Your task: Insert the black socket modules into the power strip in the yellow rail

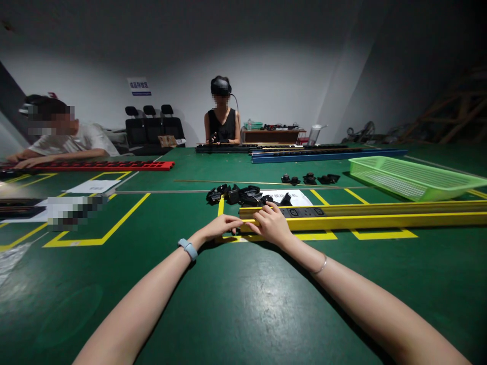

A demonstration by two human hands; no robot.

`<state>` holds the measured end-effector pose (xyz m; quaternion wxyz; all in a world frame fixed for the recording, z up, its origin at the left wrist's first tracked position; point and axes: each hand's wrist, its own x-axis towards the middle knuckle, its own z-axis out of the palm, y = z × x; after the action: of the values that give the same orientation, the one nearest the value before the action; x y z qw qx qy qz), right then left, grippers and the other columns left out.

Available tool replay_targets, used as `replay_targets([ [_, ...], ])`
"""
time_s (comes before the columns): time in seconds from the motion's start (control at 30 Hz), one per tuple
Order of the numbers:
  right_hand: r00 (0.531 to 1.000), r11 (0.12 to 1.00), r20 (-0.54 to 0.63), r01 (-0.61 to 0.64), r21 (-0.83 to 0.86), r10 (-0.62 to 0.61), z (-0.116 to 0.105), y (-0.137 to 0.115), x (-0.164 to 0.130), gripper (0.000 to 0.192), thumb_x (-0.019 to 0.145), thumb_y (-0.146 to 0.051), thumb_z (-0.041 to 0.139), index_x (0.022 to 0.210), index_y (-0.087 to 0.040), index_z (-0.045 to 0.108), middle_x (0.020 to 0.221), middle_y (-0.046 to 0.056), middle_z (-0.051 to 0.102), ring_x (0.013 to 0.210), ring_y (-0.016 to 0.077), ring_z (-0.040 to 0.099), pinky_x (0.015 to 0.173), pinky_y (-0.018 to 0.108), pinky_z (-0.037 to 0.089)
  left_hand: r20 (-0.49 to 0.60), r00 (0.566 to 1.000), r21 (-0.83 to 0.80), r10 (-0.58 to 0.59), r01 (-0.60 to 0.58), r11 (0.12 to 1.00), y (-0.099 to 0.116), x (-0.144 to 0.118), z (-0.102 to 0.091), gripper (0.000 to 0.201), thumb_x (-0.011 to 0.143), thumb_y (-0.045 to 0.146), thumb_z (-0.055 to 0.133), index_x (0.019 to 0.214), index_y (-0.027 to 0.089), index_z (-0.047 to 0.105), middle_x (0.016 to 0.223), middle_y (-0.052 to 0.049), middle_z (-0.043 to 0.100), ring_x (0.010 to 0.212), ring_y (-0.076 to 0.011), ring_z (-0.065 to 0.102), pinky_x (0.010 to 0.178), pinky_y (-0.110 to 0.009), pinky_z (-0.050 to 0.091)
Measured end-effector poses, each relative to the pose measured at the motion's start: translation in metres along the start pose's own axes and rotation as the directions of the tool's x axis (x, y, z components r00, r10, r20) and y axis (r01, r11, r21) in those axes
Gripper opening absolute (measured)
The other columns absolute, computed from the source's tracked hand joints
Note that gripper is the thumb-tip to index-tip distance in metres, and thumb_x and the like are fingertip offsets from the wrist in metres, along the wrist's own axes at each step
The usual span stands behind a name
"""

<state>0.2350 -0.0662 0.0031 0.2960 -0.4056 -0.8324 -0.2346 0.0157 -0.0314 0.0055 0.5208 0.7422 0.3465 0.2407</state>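
Note:
A long yellow rail [373, 221] lies across the table, its near end in front of me. Black socket modules [318, 212] sit in its channel. My right hand [273, 224] is closed over the rail near its left end, fingers reaching into the channel and thumb on the near wall. Whatever lies under those fingertips is hidden. At the rail's left tip, my left hand [223, 226] is closed, fingertips together against the end and almost touching my right thumb. Just behind both hands is a pile of loose black modules [243, 194].
A light green basket [418, 177] stands at the right. Small black parts [310, 178] and a thin brass strip [228, 181] lie beyond the rail. Blue rails [327, 155] and a red rail [114, 166] lie farther off. Two people work across the table.

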Motion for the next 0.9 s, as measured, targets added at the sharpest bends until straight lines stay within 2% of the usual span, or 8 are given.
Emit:
replay_targets([
  [0.13,1.0,1.0,-0.014,-0.005,0.022,0.005,-0.007,-0.006,0.0,0.02,0.092,-0.035,0.049,0.088,-0.019,0.062,0.08,0.006,0.064,0.083,0.021,0.054,0.102,0.045,0.03,-0.101,0.993,-0.279,-0.064,0.033,0.96,-0.008,0.005,-0.002,0.058,0.081,0.06,0.052,0.09,0.006,0.069,0.077,-0.01,0.064,0.066,-0.0125,0.054,0.066,-0.027,0.042],
  [0.27,0.996,0.997,-0.083,0.02,0.069,-0.014,-0.011,-0.009,0.001,0.014,0.092,-0.024,0.048,0.098,-0.019,0.06,0.096,0.007,0.065,0.091,0.0202,0.055,0.102,0.045,0.028,-0.293,0.943,-0.436,-0.158,0.016,0.9,-0.015,0.014,-0.001,0.053,0.084,0.055,0.053,0.099,0.006,0.064,0.069,-0.005,0.057,0.06,-0.0106,0.052,0.063,-0.026,0.047],
  [0.37,0.979,0.975,-0.096,0.189,0.12,-0.178,-0.009,-0.015,0.0,0.014,0.091,-0.019,0.047,0.096,-0.019,0.059,0.092,0.006,0.064,0.085,0.0178,0.054,0.089,0.037,0.037,-0.363,0.903,-0.508,-0.229,0.014,0.861,-0.017,0.022,-0.002,0.049,0.089,0.05,0.048,0.114,0.009,0.057,0.067,-0.003,0.053,0.061,-0.011,0.054,0.065,-0.027,0.052],
  [0.43,0.949,0.932,-0.038,0.313,0.18,-0.312,-0.006,-0.023,-0.002,0.013,0.09,-0.019,0.047,0.089,-0.018,0.06,0.078,0.004,0.062,0.073,0.0154,0.051,0.072,0.031,0.037,-0.364,0.892,-0.535,-0.27,0.037,0.844,-0.016,0.026,-0.005,0.051,0.092,0.049,0.043,0.123,0.01,0.052,0.07,-0.005,0.055,0.065,-0.0129,0.057,0.067,-0.029,0.053],
  [0.5,0.928,0.903,0.049,0.347,0.254,-0.37,-0.001,-0.034,-0.004,0.014,0.089,-0.02,0.047,0.082,-0.018,0.059,0.068,0.001,0.057,0.064,0.0134,0.048,0.063,0.027,0.033,-0.343,0.893,-0.551,-0.292,0.06,0.833,-0.015,0.029,-0.008,0.055,0.092,0.051,0.039,0.128,0.01,0.049,0.074,-0.008,0.058,0.07,-0.0147,0.06,0.069,-0.028,0.054],
  [0.67,0.919,0.918,0.277,0.171,0.358,-0.28,0.004,-0.052,-0.002,0.01,0.089,-0.023,0.05,0.083,-0.019,0.057,0.072,0.0,0.061,0.062,0.0111,0.05,0.057,0.024,0.028,-0.259,0.918,-0.603,-0.301,0.089,0.792,-0.019,0.035,-0.017,0.069,0.09,0.059,0.035,0.138,0.008,0.041,0.078,-0.011,0.062,0.072,-0.0173,0.062,0.07,-0.029,0.054],
  [0.77,0.913,0.918,0.337,0.089,0.386,-0.23,0.002,-0.052,0.001,0.009,0.089,-0.025,0.05,0.087,-0.019,0.057,0.076,0.0,0.063,0.064,0.0113,0.052,0.058,0.024,0.028,-0.219,0.923,-0.631,-0.317,0.113,0.767,-0.024,0.038,-0.02,0.073,0.09,0.06,0.033,0.141,0.007,0.036,0.074,-0.011,0.061,0.069,-0.0172,0.062,0.07,-0.028,0.054],
  [0.9,0.902,0.916,0.373,0.055,0.398,-0.216,0.0,-0.05,0.002,0.009,0.089,-0.024,0.05,0.088,-0.019,0.057,0.078,0.001,0.063,0.065,0.0116,0.053,0.059,0.023,0.029,-0.229,0.919,-0.625,-0.321,0.114,0.773,-0.025,0.038,-0.02,0.074,0.09,0.059,0.032,0.141,0.005,0.035,0.069,-0.01,0.061,0.068,-0.0171,0.063,0.07,-0.028,0.053],
])
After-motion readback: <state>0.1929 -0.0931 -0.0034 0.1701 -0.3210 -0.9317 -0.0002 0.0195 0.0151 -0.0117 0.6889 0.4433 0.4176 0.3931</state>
